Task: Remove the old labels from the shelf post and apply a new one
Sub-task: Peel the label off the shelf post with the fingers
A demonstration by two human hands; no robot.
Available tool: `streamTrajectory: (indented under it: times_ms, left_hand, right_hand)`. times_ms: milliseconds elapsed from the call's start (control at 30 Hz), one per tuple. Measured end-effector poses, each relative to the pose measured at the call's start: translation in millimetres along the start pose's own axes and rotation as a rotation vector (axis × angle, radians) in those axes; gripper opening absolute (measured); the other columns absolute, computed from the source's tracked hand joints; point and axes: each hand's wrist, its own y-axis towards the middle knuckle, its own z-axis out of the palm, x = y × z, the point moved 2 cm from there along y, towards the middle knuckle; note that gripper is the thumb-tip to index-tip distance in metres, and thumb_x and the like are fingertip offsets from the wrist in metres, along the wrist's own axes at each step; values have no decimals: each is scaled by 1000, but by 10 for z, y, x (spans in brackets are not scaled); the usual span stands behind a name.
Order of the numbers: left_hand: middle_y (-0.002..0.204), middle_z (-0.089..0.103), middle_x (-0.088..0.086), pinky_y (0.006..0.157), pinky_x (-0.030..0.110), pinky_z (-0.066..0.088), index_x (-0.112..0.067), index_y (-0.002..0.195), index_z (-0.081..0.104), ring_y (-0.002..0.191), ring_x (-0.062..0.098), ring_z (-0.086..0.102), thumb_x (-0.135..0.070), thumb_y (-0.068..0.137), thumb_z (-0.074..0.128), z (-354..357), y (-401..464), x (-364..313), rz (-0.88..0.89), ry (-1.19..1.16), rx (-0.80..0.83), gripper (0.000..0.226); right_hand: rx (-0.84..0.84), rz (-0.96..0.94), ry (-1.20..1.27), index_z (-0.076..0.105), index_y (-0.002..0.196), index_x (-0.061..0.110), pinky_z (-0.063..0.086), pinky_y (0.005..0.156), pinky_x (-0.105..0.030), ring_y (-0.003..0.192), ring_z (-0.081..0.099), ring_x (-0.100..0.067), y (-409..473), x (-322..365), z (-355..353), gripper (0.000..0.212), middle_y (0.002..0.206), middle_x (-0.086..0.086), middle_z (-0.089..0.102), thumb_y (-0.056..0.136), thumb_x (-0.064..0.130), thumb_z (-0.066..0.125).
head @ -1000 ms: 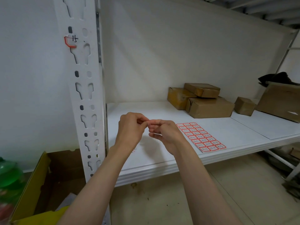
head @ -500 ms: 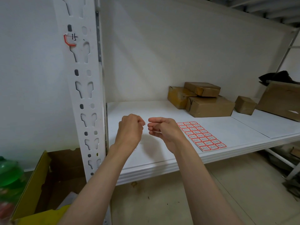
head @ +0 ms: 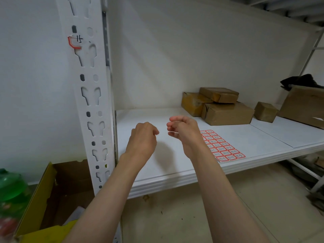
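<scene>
Both hands hover over the white shelf board (head: 157, 174) near its front edge: the left hand (head: 142, 137) loosely curled, holding nothing visible; whether the curled right hand (head: 182, 129) pinches a scrap, I cannot tell. A torn red-bordered old label (head: 75, 42) clings high on the white slotted shelf post (head: 91, 102), so peel it slowly from a lifted corner before taking one from the red-bordered sticker sheet (head: 221, 146) at the board's front edge.

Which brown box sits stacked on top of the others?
The flat box, resting tilted across the two boxes beneath it; the small box stands alone on the shelf.

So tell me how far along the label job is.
Partly done: only a torn remnant of the old label clings to the shelf post. In hand: nothing I can make out; the left hand and right hand hover apart over the shelf, fingers curled. Left: peel that remnant, then apply a label from the sticker sheet.
</scene>
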Motion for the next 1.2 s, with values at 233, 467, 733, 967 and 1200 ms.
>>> streamTrajectory:
  times_ms: [233,467,733,967,1200]
  left_hand:
    - [84,71,-6,77,37,58,-23,112,68,68,18,67,-28,90,71,-711,-171,-470,187,-146,-226,23]
    - [87,66,-12,71,14,53,-22,95,71,71,2,62,-18,90,73,-1711,-611,-711,458,-292,-654,7]
    - [92,66,-3,74,15,55,-17,94,77,78,7,64,-17,86,80,-2328,-651,-132,474,-186,-827,8]
    - [92,59,-8,75,25,56,-17,97,79,79,9,58,-22,83,83,-2397,-635,-72,548,0,-835,15]
    - [88,68,5,69,29,55,-9,90,81,76,13,60,-25,86,81,-2380,-603,-21,605,43,-907,16]
  right_hand:
    - [37,-261,153,69,94,6,56,66,-24,72,66,-16,-236,617,280,6,80,-7,69,91,2,65]
    - [88,-508,199,72,97,10,61,76,-32,87,72,-27,-662,1235,612,16,92,-10,75,100,18,58]
    - [19,-806,-30,58,112,25,59,77,-22,89,65,-4,-969,1460,1060,21,102,11,65,96,12,61]
    - [66,-786,3,48,121,30,60,83,-26,94,64,-7,-1009,1445,1238,36,100,16,59,97,3,54]
    - [84,-757,44,50,120,27,61,84,-34,95,66,-11,-985,1423,1231,33,100,8,63,97,4,54]
